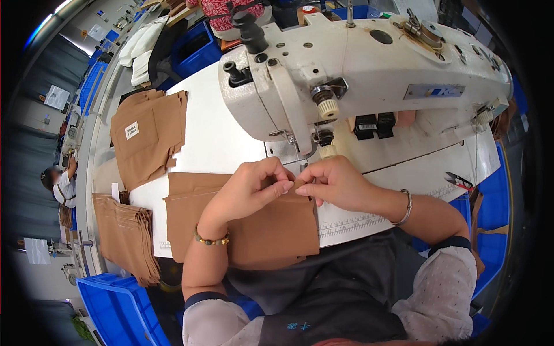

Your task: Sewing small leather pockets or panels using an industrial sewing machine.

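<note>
A brown fabric panel (271, 233) lies at the front of the white sewing table, its near edge reaching my lap. My left hand (254, 185) is closed at the panel's upper right corner, thumb and fingers pinched together. Close beside it, my right hand (336, 183) pinches the same corner, where a small brown tip shows between the fingers. Both hands are just in front of the needle area of a white industrial sewing machine (283, 92). The presser foot is partly hidden behind my fingers.
Stacks of brown pieces lie at the left: a labelled pile (147, 144) and a thicker stack (124, 230). Thread snips (460, 180) rest at the right. Black labels (366, 127) sit under the machine arm. Blue bins (118, 305) flank the table. Another person (64, 187) works far left.
</note>
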